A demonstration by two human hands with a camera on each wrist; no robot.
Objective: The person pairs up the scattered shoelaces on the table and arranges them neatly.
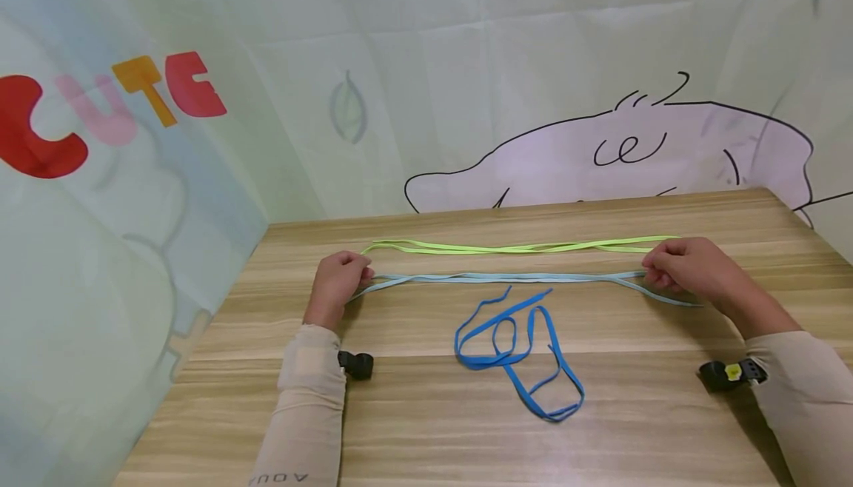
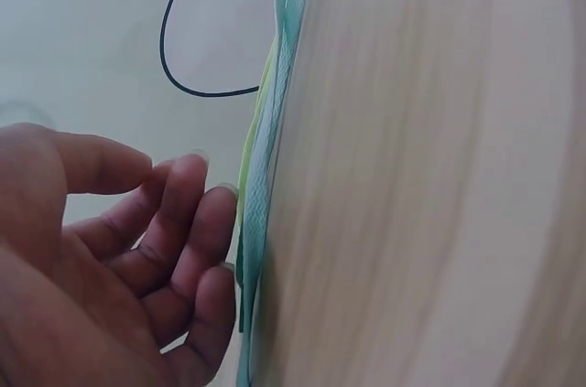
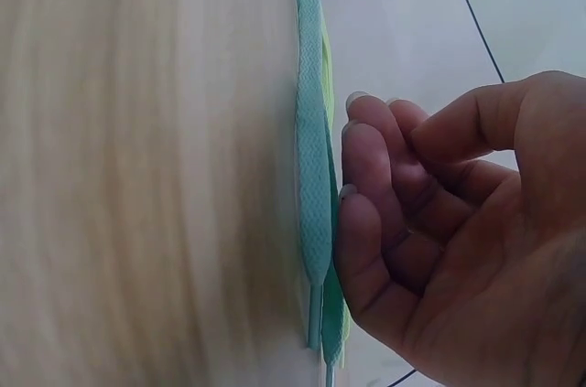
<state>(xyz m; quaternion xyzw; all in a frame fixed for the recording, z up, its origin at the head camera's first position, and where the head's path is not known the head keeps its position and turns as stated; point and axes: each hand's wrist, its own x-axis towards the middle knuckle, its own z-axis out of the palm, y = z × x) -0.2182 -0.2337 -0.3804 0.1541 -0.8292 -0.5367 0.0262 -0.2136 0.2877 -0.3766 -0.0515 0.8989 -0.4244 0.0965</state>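
In the head view a light blue shoelace [image 1: 496,277] lies doubled and stretched sideways across the table. Behind it a yellow-green shoelace [image 1: 493,249] runs roughly parallel. My left hand [image 1: 338,285] is at the left ends of both laces, fingers loosely curled; no lace shows between thumb and fingers in the left wrist view. At the right ends is my right hand [image 1: 686,269], similarly curled. Its lower fingers are close beside the light blue lace [image 3: 316,149] in the right wrist view; contact is unclear. Nearer me lies a loosely tangled darker blue shoelace [image 1: 486,361].
The wood-grain table [image 1: 413,420] reaches back to a hanging cloth [image 1: 466,102] with cartoon drawings and letters. More of this cloth covers the left side. A small black camera [image 1: 356,365] sits on the left wrist, another [image 1: 729,374] on the right.
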